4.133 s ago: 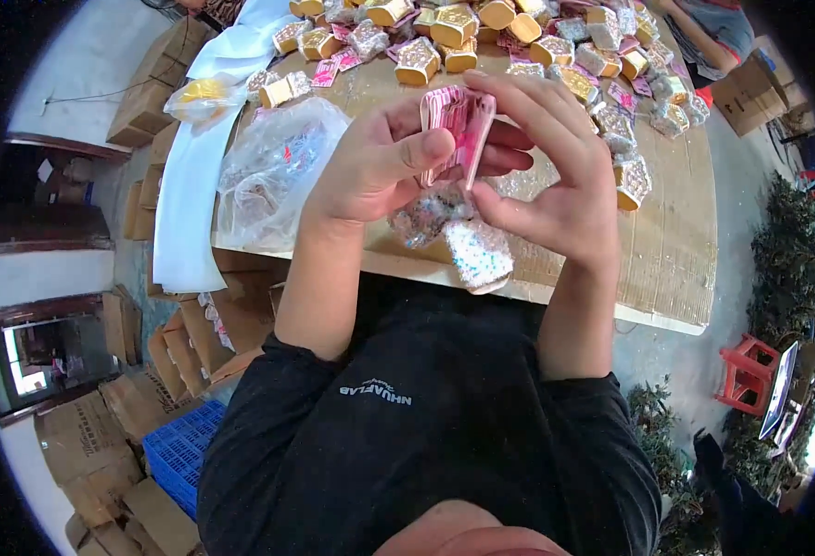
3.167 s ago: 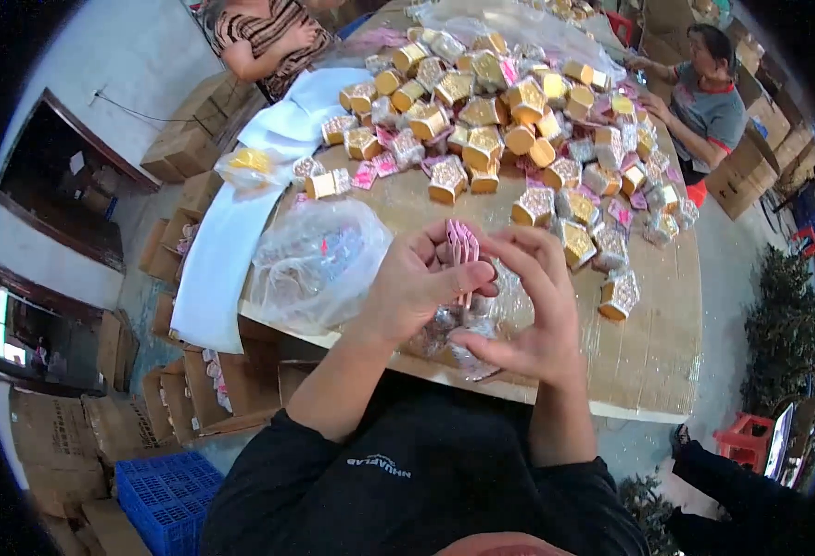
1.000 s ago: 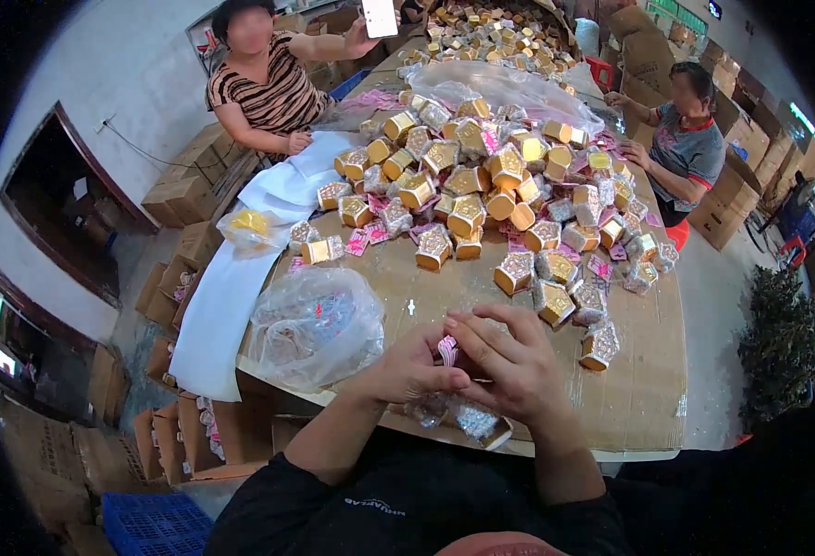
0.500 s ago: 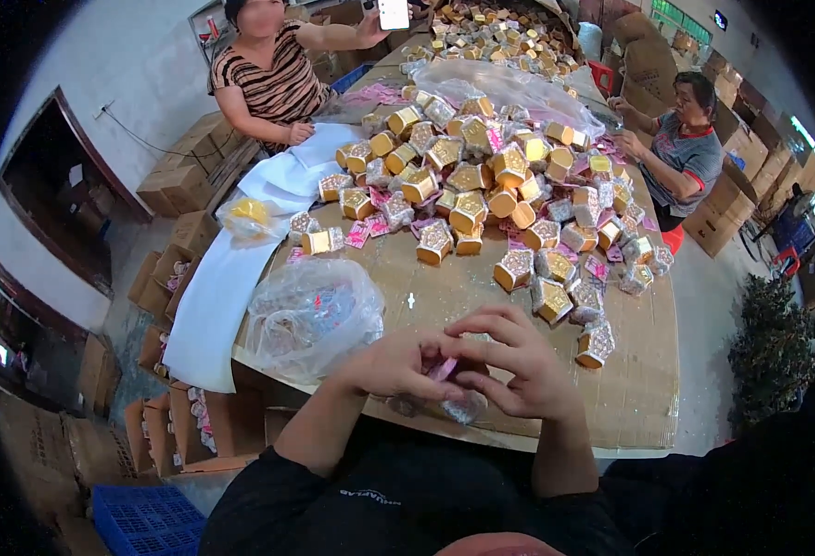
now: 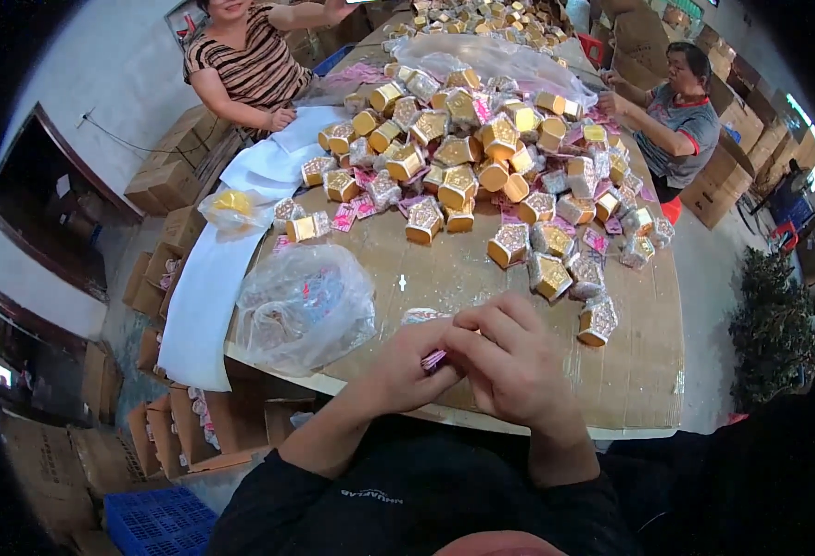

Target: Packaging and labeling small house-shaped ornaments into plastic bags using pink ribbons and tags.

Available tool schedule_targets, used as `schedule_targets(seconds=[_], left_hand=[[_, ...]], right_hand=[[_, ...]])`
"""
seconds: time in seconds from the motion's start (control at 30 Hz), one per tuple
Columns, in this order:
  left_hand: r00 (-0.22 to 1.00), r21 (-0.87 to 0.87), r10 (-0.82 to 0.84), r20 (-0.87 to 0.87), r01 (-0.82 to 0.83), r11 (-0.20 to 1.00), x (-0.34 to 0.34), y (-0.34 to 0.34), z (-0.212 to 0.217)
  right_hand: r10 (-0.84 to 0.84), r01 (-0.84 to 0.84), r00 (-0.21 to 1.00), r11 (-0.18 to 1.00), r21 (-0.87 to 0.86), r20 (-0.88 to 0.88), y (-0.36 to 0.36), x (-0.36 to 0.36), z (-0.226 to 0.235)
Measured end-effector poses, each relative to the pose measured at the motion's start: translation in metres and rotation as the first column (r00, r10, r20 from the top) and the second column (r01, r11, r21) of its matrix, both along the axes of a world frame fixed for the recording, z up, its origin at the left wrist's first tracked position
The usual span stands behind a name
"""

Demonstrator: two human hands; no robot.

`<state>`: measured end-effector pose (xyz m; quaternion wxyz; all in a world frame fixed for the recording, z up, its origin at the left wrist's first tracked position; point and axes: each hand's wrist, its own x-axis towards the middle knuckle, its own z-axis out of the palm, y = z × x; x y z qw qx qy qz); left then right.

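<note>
Both hands meet over the near edge of the cardboard-covered table [image 5: 649,389]. My left hand [image 5: 407,371] is closed round a small pink card [image 5: 433,360], most of which the fingers hide. Against it, my right hand [image 5: 511,366] has its fingers bent and pressed together; what they grip, if anything, is out of sight. A whitish wrapped piece [image 5: 424,316] shows just beyond my left hand. Farther off lies a heap of gold and glittery-white faceted ornaments [image 5: 458,185], many in clear wrap, with pink cards [image 5: 344,217] among them.
A clear plastic bag [image 5: 305,306] lies left of my hands, beside white sheets [image 5: 199,315] along the table's edge. Open cardboard boxes [image 5: 227,435] and a blue crate [image 5: 157,519] stand at lower left. One person [image 5: 250,69] stands far left; another [image 5: 681,120] sits far right.
My hands have drawn closer together, the right fingers folding in over the left. The whitish piece beyond them has come into view. The whole view has shifted slightly.
</note>
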<state>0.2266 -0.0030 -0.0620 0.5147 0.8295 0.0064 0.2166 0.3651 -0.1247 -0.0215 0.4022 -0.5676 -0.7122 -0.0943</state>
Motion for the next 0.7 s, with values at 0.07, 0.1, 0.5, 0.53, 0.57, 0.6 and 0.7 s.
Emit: schedule_targets(seconds=[0.07,0.1,0.5,0.53,0.57,0.6,0.7], left_hand=[[1.0,-0.016,-0.028,-0.014,0.027,0.999,-0.002,-0.001,0.005],[0.998,-0.032,-0.055,-0.025,0.054,0.998,-0.005,-0.001,0.006],[0.982,-0.187,0.067,-0.177,-0.1,0.977,-0.006,0.012,0.001],[0.949,-0.183,0.147,-0.278,-0.203,0.962,-0.01,0.013,0.001],[0.947,-0.199,0.103,-0.304,-0.169,0.965,-0.008,0.019,-0.007],[0.987,-0.276,0.093,-0.13,-0.126,0.953,-0.006,0.025,-0.016],[0.991,-0.427,0.103,0.089,-0.055,0.902,0.013,0.031,-0.024]], right_hand=[[0.013,-0.014,1.0,0.999,-0.03,-0.017,-0.004,-0.002,-0.002],[0.027,-0.029,0.999,0.998,-0.06,-0.032,-0.006,-0.003,-0.002],[0.117,-0.114,0.948,0.993,0.03,-0.297,-0.002,0.019,-0.014],[0.015,-0.011,0.95,1.0,0.015,-0.311,-0.007,0.027,-0.022],[-0.077,0.082,0.949,0.997,0.005,-0.307,-0.011,0.041,-0.03],[-0.201,0.203,0.949,0.979,-0.016,-0.241,-0.018,0.06,-0.039],[-0.636,0.591,0.745,0.77,-0.241,-0.203,-0.035,0.125,-0.066]])
